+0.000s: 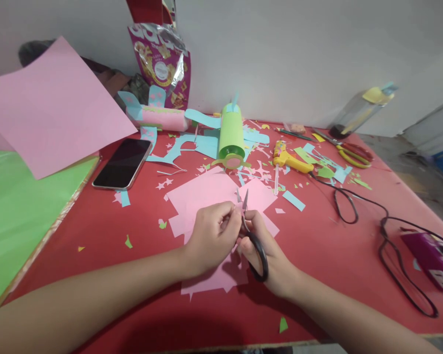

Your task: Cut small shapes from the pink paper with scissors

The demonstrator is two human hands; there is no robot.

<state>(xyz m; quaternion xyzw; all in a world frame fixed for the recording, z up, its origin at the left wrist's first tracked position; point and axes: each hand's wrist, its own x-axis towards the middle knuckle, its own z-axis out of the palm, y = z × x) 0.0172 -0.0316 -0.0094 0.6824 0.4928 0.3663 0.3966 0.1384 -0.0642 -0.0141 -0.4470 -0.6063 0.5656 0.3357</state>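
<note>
My right hand [264, 253] grips a pair of scissors [258, 258] by its black handles, with the blades apart and pointing away from me. Pinched in my left hand [216, 231] is a small piece of pink paper [239, 207], right at the blades. How far the blades reach into it is hard to see. Beneath both hands lie pink paper sheets [203, 196] with cut edges. Beyond them, a green paper-covered tube [231, 130] with blue strips lies beside a pink tube [166, 118] that has blue paper flaps.
A phone [122, 163] lies left, near a large pink sheet [59, 108] and green sheets [25, 216]. Paper scraps surround a yellow glue gun [291, 160], whose cord runs right to a purple power box [430, 263]. Pliers [354, 155], a bottle [362, 113] and a snack bag [162, 66] stand farther back.
</note>
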